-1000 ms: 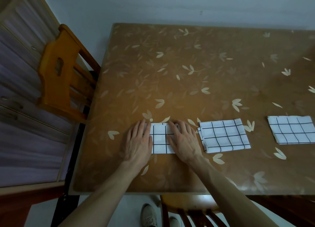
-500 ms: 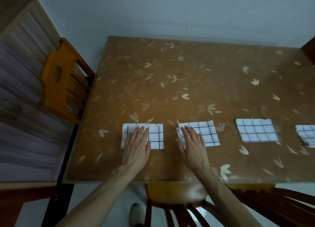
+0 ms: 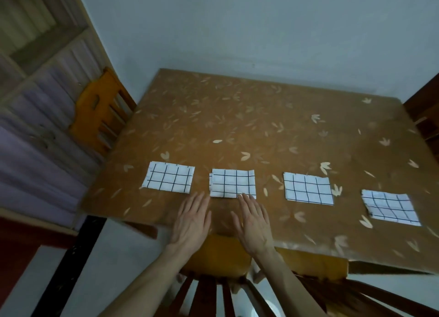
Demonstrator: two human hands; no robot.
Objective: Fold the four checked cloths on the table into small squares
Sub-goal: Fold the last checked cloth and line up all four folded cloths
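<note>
Four white cloths with a black check lie folded small in a row along the near side of the brown leaf-patterned table (image 3: 261,117). From left to right they are the first cloth (image 3: 169,180), the second cloth (image 3: 232,183), the third cloth (image 3: 307,188) and the fourth cloth (image 3: 392,208). My left hand (image 3: 193,219) lies flat, fingers together, just below the gap between the first and second cloths and touches neither. My right hand (image 3: 254,219) is flat too, its fingertips at the second cloth's near right corner. Neither hand holds anything.
An orange wooden chair (image 3: 99,112) stands at the table's left side. Another chair (image 3: 221,264) sits directly under my arms at the near edge. A slatted wall panel runs along the left. A dark wooden piece (image 3: 425,117) stands at the far right.
Both hands slid back off the two left cloths toward the near table edge. The view pulled back and tilted up, so all four folded cloths now show.
</note>
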